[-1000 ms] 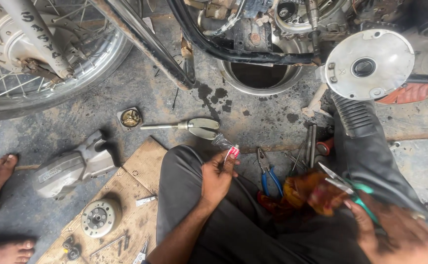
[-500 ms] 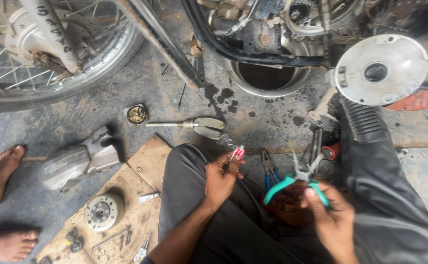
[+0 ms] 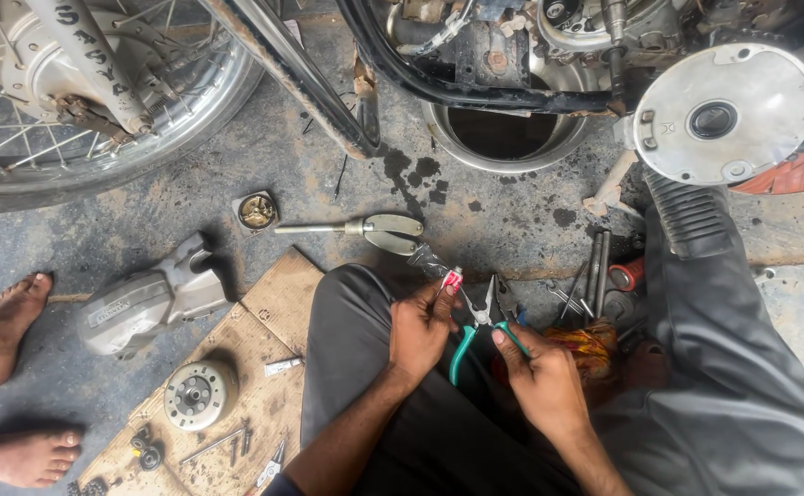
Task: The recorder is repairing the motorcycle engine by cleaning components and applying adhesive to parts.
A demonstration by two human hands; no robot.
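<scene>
Since half a second ago the right hand (image 3: 544, 381) has come up from the lap and swung the green-handled steel pliers (image 3: 477, 326) toward the small red-and-white tube (image 3: 452, 280), and their nose now sits just beside it.

At far left two bare feet (image 3: 2, 335) of another person rest on the concrete. Next to them lies a grey cast-metal engine cover (image 3: 145, 298), and below it a round toothed metal rotor (image 3: 195, 395) on a worn brown board (image 3: 273, 303). Above the board, a long chrome mirror on its stalk (image 3: 365, 227) lies on the stained floor.

The left hand (image 3: 420, 326) is closed around the tube, pinching it between thumb and fingertips above the dark-trousered knee. The tube looks light, soft-walled and easily crushed, so a hold near its stiffer neck seems safest. The right hand is clamped on the pliers' handles; these look rigid, and their rubbery grips should not slip.

At far right, a round silver engine side cover (image 3: 728, 115) stands by the motorcycle.
</scene>
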